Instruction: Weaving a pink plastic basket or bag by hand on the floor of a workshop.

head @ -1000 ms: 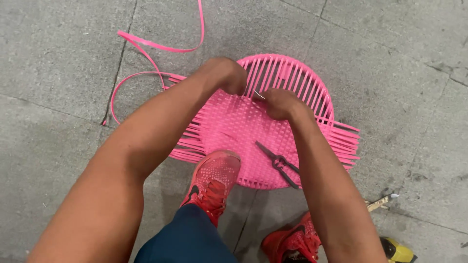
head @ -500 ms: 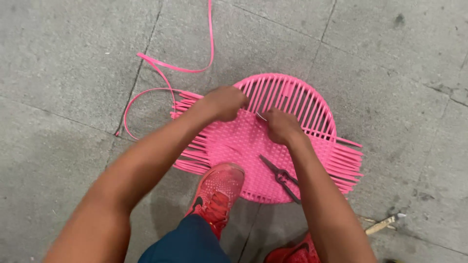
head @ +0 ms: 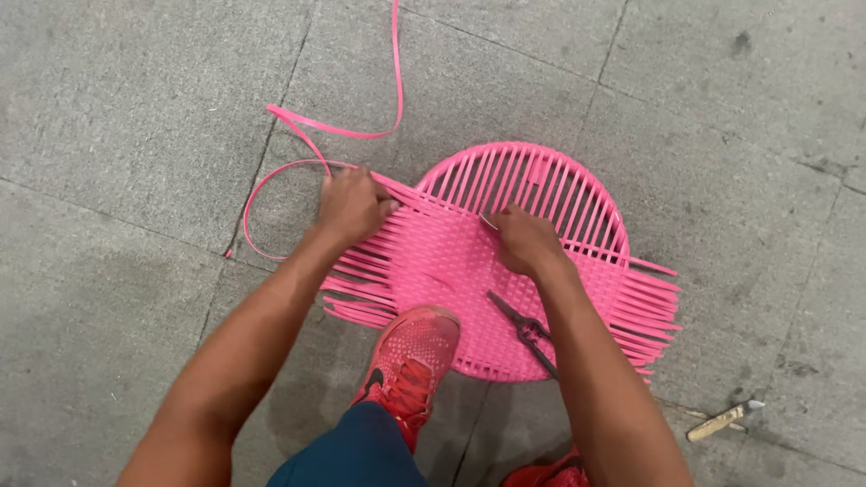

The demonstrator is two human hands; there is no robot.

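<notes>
Hands (head: 354, 204) (head: 526, 240) on pink woven disc (head: 451, 261), bare paving (head: 135, 117) around.

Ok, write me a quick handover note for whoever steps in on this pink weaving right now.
Left hand: closed on the loose pink strip at the left edge of the round woven panel.
Right hand: fingers pinching at the weave line near the panel's middle.
A red shoe pins the near edge; pliers lie on the woven part.
Done: the near half is woven.
Left: the far half shows bare ribs; strip ends stick out both sides.
</notes>
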